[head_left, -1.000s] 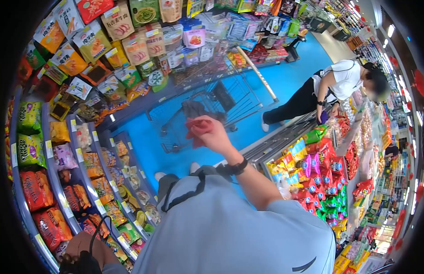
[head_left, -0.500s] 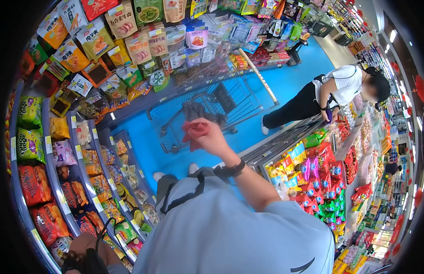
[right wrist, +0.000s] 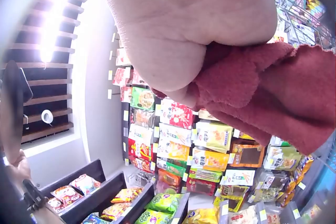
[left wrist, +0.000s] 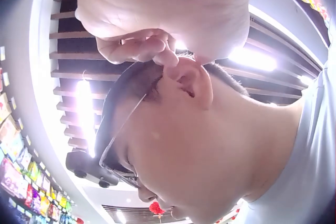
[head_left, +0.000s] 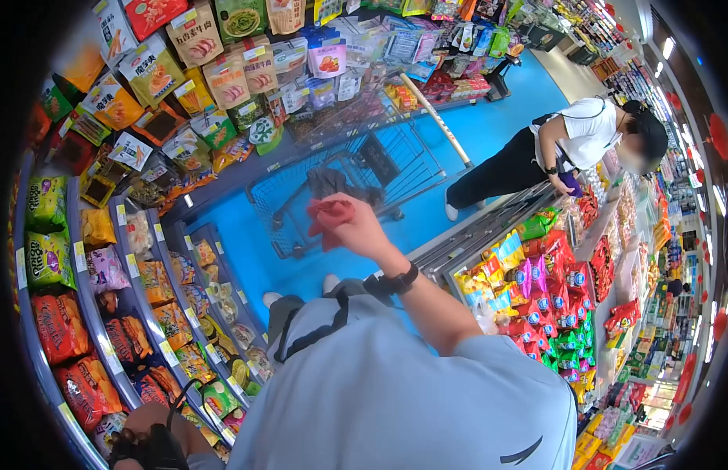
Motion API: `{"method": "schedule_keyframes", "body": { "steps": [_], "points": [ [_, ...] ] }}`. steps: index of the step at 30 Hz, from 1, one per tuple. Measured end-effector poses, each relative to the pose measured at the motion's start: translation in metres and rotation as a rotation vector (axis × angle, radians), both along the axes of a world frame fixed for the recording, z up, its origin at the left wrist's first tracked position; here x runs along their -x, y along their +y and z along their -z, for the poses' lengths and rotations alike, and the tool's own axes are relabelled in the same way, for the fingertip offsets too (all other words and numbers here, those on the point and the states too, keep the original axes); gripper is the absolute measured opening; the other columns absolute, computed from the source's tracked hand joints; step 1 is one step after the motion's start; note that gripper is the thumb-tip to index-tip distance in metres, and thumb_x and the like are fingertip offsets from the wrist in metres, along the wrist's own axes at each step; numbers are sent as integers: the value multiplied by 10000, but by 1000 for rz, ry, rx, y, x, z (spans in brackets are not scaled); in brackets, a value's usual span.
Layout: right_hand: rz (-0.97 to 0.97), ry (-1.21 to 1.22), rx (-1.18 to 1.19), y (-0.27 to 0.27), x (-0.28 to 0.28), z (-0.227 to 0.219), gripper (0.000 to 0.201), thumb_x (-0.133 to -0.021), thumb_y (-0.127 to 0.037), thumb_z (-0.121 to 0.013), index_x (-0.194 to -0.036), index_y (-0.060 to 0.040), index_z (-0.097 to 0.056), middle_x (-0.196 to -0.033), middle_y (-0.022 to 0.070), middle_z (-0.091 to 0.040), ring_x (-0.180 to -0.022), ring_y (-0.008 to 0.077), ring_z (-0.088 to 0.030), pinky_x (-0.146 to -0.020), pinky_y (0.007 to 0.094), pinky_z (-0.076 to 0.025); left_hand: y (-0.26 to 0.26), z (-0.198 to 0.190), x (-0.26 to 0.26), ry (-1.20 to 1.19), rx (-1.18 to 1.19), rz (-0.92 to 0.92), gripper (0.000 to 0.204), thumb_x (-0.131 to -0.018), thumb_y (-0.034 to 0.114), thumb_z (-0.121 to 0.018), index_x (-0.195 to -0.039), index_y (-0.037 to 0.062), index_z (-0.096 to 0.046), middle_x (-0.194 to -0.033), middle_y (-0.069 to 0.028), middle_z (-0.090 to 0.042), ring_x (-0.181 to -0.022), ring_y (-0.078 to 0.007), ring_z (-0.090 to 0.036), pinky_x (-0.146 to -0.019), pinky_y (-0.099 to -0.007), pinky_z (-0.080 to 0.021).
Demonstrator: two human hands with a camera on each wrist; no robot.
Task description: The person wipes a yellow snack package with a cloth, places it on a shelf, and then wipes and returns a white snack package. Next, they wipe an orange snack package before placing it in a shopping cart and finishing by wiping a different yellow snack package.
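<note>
My right hand [head_left: 369,233] grips a crumpled dark red cloth [head_left: 326,222] out in front of my body. In the right wrist view the cloth [right wrist: 286,90] spills from between the fingers and thumb, and its loose part hangs off to the right. A shopping cart, with its pale handle [head_left: 438,121], stands beyond this hand, and a dark grey bundle [head_left: 326,182] overlaps it. Raised to the side of my head, my left hand [left wrist: 173,11] has its fingers curled in, with fingertips at the top of the ear [left wrist: 191,82], by the glasses' arm.
Sloping shelves [head_left: 164,313] of snack bags line the left. Hanging packets [head_left: 223,78] fill the far rack. Another person [head_left: 583,133] in a white top stands at the right, holding a purple item [head_left: 569,185]. Bagged snacks [head_left: 548,294] lie in a display nearer me, beside the blue floor [head_left: 246,243].
The red cloth and my right hand have shifted slightly left in the view, still gripped. The person at the right has raised the purple item a little.
</note>
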State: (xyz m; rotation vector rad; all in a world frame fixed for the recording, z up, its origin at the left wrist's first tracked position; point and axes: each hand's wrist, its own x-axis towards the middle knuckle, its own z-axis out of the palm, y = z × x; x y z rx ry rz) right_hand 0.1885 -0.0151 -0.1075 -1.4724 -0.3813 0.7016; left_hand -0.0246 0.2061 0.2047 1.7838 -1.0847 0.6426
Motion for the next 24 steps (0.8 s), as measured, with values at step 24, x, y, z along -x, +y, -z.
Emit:
{"method": "schedule_keyframes", "body": {
  "steps": [24],
  "points": [
    [17,135,-22,15,3,10,238,-1052,-101,-678,-1279,-31,-656,-927,108,-792,-614,128,-689,-528,286,-525,22,0,15,0,20,-46,385,-1044,437,-590,-1198,84,-607,-1066,25,-637,-856,-91,-624,-812,-271,-500]
  ]
}}
